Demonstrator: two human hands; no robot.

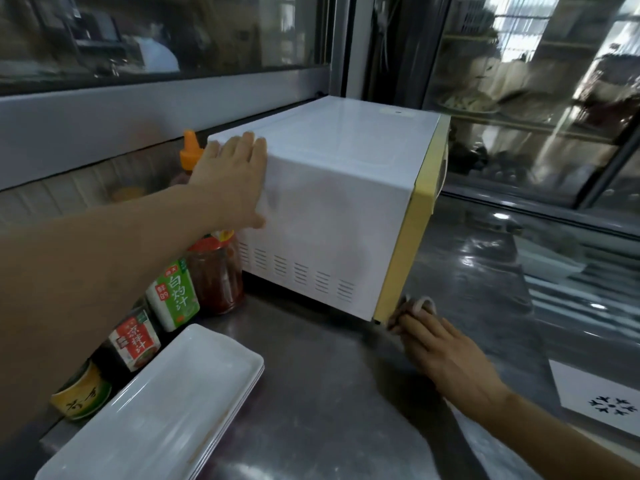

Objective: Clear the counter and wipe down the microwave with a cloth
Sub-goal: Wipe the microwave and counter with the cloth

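A white microwave (329,202) with a pale yellow front frame stands on the steel counter (329,393), its side facing me. My left hand (232,178) lies with straight fingers over its top rear corner, thumb down the side panel. My right hand (440,351) holds a small bunched cloth (417,304) against the bottom front corner of the microwave, by the yellow frame.
Sauce bottles (173,292) and a jar of red paste (216,275) line the wall left of the microwave, with an orange-capped bottle (190,150) behind. Stacked white rectangular plates (156,410) lie at the near left. A glass display case (536,98) stands behind right. A white card (595,396) lies at the right.
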